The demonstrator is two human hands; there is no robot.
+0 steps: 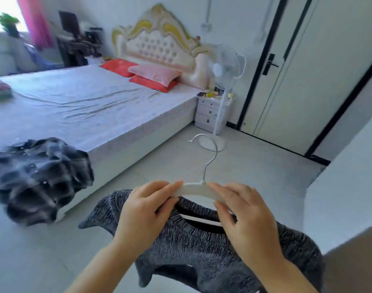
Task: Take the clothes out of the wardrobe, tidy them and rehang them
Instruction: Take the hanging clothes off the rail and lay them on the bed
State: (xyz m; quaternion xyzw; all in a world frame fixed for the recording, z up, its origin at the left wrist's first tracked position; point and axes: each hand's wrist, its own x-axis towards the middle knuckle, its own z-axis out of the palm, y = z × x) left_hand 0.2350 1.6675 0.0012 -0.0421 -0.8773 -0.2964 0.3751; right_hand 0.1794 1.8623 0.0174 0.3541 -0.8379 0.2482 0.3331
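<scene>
Two hands fitting a grey knit sweater onto a white hanger.
Well left of the hands, a dark checked garment shows blurred by the bed corner. The left hand curls over the hanger's left arm and the collar; the right hand grips its right arm, the sweater draped beneath both. Likely risk: the wide neckline slides off one arm if either grip loosens before the shoulders are seated.
</scene>
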